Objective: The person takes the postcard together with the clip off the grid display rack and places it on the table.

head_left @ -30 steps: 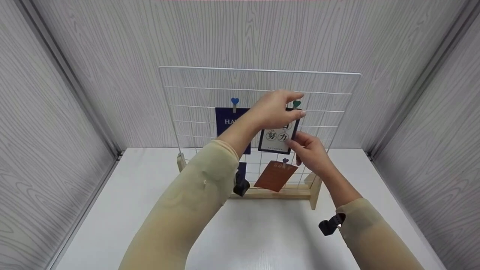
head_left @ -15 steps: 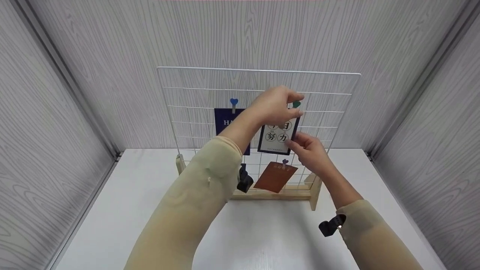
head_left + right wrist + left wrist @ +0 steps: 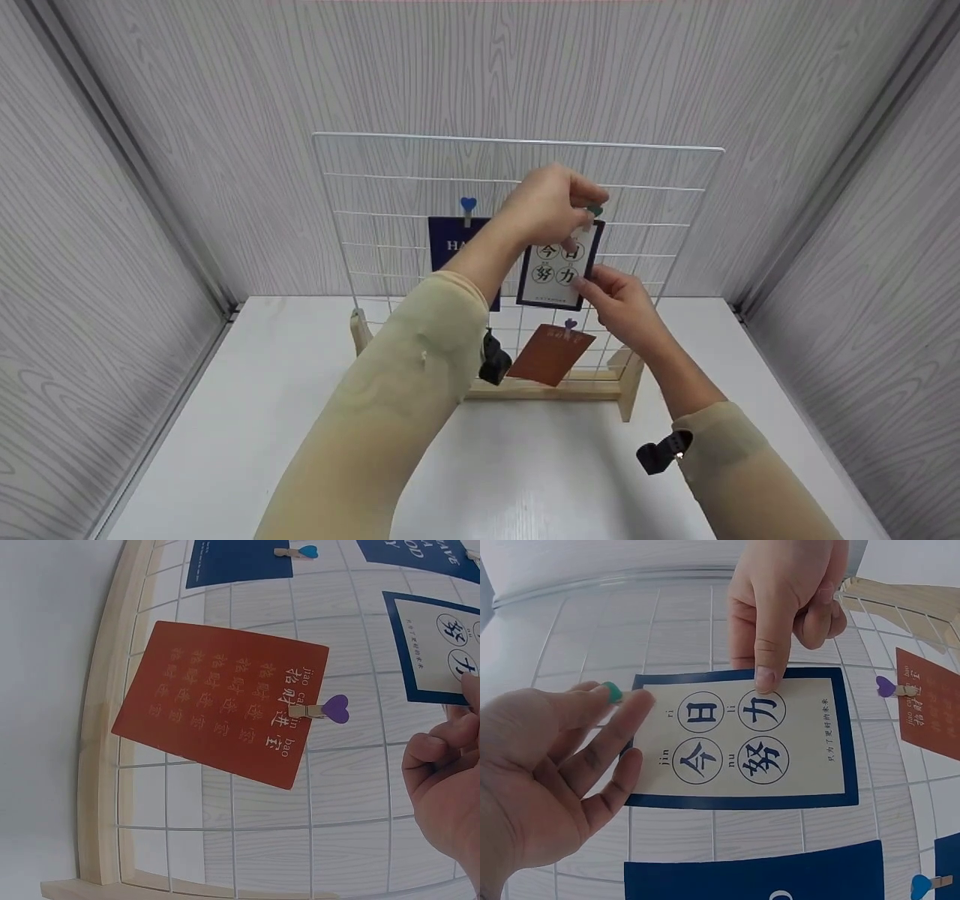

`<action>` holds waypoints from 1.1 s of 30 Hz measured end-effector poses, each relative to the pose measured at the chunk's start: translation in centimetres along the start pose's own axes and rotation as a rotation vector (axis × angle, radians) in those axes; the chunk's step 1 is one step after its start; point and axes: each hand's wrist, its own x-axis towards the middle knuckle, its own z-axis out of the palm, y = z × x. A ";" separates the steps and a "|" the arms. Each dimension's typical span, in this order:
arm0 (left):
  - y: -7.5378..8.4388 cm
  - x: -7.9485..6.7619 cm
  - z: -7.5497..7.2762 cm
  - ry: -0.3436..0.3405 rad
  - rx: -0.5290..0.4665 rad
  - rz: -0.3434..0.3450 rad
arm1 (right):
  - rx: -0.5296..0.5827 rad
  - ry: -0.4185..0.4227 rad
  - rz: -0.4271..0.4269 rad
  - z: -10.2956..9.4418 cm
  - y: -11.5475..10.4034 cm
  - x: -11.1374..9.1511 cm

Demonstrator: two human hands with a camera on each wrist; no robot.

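Left wrist view: against the wire grid, the blue-bordered card looks light and bendable, best held by its edge, where the right grip pinches it, the left grip pinching the green heart clip.

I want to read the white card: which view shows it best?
The left wrist view: the white card is large, all four circled characters clear. The head view shows it smaller, partly behind the left hand; the right wrist view, only part.
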 end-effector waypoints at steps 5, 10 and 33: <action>0.0 0.2 0.4 0.046 0.049 -0.005 | 0.006 -0.002 -0.009 0.0 0.1 0.0; -0.1 0.3 0.5 0.068 0.046 -0.003 | -0.009 0.000 -0.002 0.0 0.2 0.0; -0.4 0.1 1.0 0.137 -0.014 0.020 | 0.022 0.011 0.007 0.1 0.3 0.3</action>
